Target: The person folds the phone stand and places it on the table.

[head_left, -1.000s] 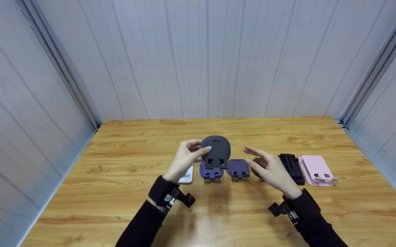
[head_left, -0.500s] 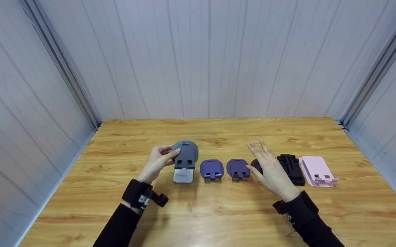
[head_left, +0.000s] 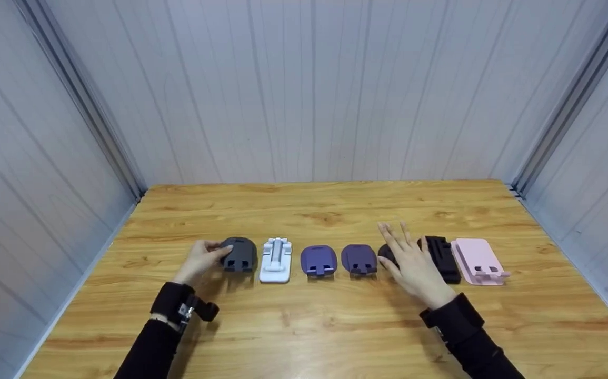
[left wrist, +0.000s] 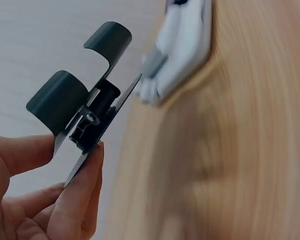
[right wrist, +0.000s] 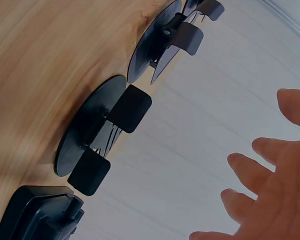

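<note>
My left hand (head_left: pixel 202 261) pinches a dark grey folding phone stand (head_left: pixel 240 255) at its left edge, thumb on the front. In the left wrist view, the stand's two curved hooks (left wrist: pixel 59 100) point up, and a gap shows between it and the tabletop. Just right of it lies a white phone stand (head_left: pixel 276 261). My right hand (head_left: pixel 415 267), fingers spread and holding nothing, hovers over a round black stand (head_left: pixel 386 256), which it partly hides in the head view. The right wrist view shows that black stand (right wrist: pixel 90 130) whole, apart from the fingers.
Two purple stands (head_left: pixel 319 261) sit mid-row on the wooden table (head_left: pixel 304 326). Past my right hand come a bulky black stand (head_left: pixel 445 261) and a pink stand (head_left: pixel 480 260). Pale panel walls (head_left: pixel 304 95) enclose the back and sides.
My left hand has carried the dark grey stand leftward and down, past the white stand, which now shows fully. My right hand has spread its fingers and stayed near the same spot.
</note>
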`<state>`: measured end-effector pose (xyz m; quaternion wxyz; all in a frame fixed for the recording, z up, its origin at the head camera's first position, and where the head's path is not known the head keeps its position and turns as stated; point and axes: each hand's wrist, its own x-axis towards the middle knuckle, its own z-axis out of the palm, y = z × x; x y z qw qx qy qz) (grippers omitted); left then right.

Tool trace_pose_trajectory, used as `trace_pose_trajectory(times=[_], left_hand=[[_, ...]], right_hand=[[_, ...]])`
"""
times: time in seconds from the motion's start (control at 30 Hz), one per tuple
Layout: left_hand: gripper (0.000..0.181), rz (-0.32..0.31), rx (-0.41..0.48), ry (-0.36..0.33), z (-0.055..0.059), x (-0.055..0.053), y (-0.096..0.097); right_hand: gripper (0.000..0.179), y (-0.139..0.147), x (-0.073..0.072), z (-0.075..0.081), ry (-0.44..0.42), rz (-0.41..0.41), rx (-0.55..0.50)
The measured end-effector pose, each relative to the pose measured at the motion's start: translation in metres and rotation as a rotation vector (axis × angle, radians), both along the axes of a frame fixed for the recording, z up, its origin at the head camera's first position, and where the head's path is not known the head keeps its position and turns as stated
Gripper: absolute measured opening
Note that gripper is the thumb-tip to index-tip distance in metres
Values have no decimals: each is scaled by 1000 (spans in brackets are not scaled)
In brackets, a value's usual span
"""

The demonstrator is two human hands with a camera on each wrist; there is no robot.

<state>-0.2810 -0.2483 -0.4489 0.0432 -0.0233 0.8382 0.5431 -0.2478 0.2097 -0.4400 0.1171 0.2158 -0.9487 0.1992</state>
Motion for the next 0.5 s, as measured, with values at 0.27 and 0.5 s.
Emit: trace_pose_trajectory(times=[0.27,0.5], left_hand=[[44,3,54,-118,-9,-5,-10],[42,-13,-224,-87,-11,-6,-15]], right_hand=[[65,-1,-1,-1,5,5,3],[66,-2,-1,-1,-3,7,-2]])
